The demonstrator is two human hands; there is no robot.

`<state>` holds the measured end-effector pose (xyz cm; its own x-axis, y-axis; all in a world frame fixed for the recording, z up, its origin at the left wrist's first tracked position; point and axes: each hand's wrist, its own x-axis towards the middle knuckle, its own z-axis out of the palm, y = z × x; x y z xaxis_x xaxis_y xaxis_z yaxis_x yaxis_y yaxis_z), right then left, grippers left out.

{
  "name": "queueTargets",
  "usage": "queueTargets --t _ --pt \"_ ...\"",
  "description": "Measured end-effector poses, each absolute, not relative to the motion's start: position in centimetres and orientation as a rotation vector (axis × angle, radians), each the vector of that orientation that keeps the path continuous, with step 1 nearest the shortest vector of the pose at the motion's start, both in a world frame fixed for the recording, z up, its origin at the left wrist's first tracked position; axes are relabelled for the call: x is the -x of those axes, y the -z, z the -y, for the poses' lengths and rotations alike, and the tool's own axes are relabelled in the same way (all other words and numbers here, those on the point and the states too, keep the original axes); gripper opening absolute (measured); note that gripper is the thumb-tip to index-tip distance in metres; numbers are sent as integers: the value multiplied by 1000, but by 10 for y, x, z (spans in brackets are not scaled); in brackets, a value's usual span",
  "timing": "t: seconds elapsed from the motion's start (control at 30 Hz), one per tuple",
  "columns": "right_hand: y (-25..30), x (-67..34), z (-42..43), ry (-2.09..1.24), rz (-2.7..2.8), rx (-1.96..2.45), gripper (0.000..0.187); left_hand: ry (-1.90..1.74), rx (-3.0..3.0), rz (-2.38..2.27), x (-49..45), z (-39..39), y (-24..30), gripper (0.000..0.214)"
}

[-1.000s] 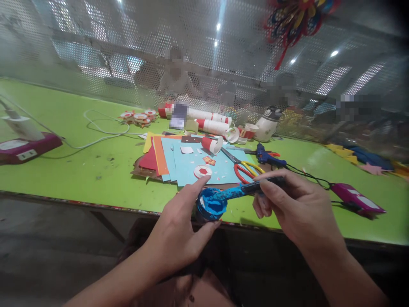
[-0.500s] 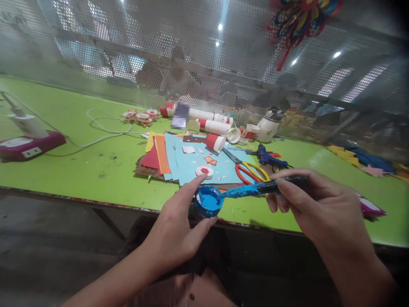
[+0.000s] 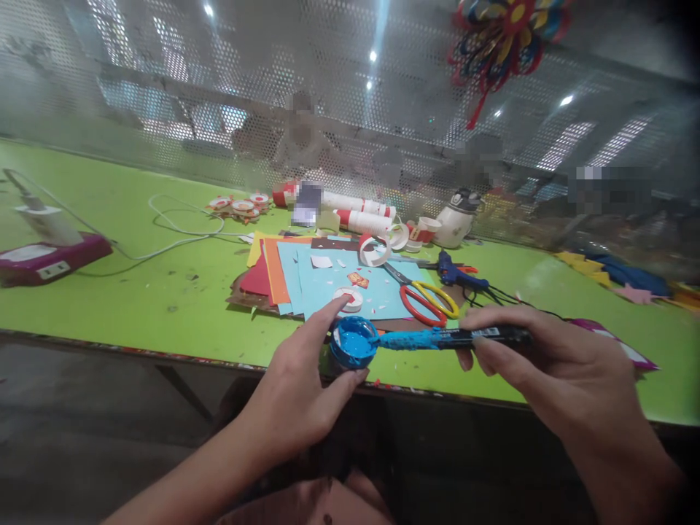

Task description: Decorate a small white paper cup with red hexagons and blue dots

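My left hand [image 3: 298,386] grips a small round pot of blue paint [image 3: 351,343] between thumb and fingers, just above the table's near edge. My right hand [image 3: 552,364] pinches a black-handled brush [image 3: 459,337] held level. Its paint-smeared blue tip rests in the pot. Just beyond the pot lie a stack of coloured paper sheets [image 3: 322,281] and red and yellow scissors [image 3: 424,300].
The green table [image 3: 136,292] carries red and white paper cups [image 3: 361,219], a blue glue gun [image 3: 456,273], a white cable [image 3: 175,233], a pink power strip [image 3: 49,255] at left and another [image 3: 617,346] at right. A perforated screen [image 3: 219,109] stands behind, with people beyond it.
The brush has levelled out and its tip stays in the pot. My right hand slid slightly rightward and down. A paper cup on the sheets has rolled, its open end now showing.
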<state>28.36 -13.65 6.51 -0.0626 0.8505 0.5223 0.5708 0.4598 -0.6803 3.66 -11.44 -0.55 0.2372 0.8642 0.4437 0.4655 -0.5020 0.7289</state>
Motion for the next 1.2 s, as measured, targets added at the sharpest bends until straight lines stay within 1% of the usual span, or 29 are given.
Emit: queueTargets --t 0.13,0.27,0.5,0.63,0.73,0.83,0.97,1.07,1.2 --pt "-69 -282 140 -336 1704 1188 8 -1209 -2063 -1226 -37 113 7 70" --pt "-72 -287 138 -291 1700 1133 14 -1192 -2058 -1227 -40 110 6 69" --pt "-73 -302 122 -244 2037 967 23 -1130 -2105 -1217 -44 101 -2 70" --pt "-75 -316 119 -173 2109 981 26 -1088 -2109 -1246 -44 95 -3 70" --pt "-77 -320 122 -145 2069 991 24 -1074 -2114 -1250 -45 90 -4 69" --pt "-79 -319 123 -171 1866 1043 20 -1091 -2116 -1245 -47 87 -6 66" --pt "-82 -319 111 -306 1565 1084 15 -1078 -2130 -1237 -49 74 -15 66" --pt "-86 -323 86 -503 1382 996 8 -1050 -2157 -1221 -55 53 -27 67" --pt "-90 -327 51 -843 1153 831 14 -978 -2243 -1282 -69 13 -40 68"
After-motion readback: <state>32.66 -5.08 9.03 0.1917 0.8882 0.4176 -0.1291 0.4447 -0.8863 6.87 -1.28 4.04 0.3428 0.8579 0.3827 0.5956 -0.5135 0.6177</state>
